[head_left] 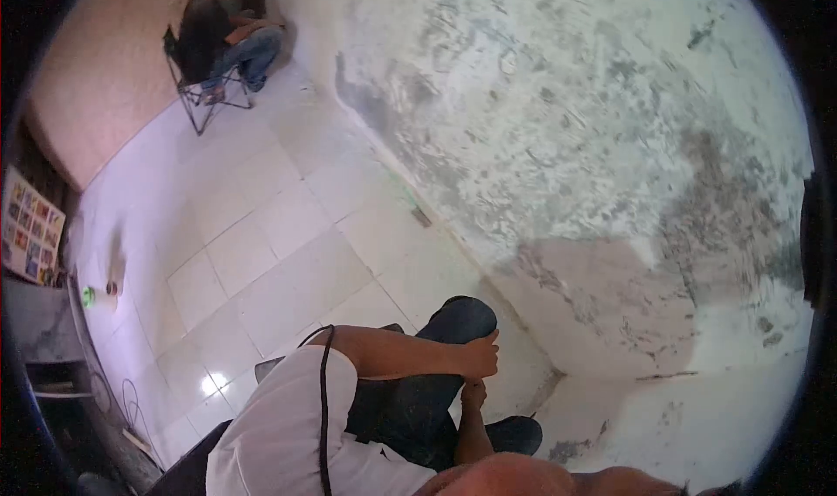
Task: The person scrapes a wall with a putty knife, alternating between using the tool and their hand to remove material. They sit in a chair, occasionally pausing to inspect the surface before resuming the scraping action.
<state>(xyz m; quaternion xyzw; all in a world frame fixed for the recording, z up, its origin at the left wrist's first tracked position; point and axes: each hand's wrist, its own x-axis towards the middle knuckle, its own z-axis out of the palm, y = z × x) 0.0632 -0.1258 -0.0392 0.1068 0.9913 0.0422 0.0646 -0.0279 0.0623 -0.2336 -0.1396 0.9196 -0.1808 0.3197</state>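
My left hand point(482, 356) lies by the raised knee of my jeans point(466, 320), its fingers curled in. Just below it, my right hand point(473, 397) is closed too, touching or nearly touching the left. Whatever either hand holds, if anything, is hidden. A white sleeve point(283, 400) covers my left upper arm, and a black cable point(324, 409) runs down over it.
A stained, patchy wall point(558, 130) rises at the right above white floor tiles point(288, 278). Far off, a person point(231, 47) sits on a folding chair point(193, 112). A picture sheet point(33, 226) and a bottle with a green cap point(89, 296) are at the left.
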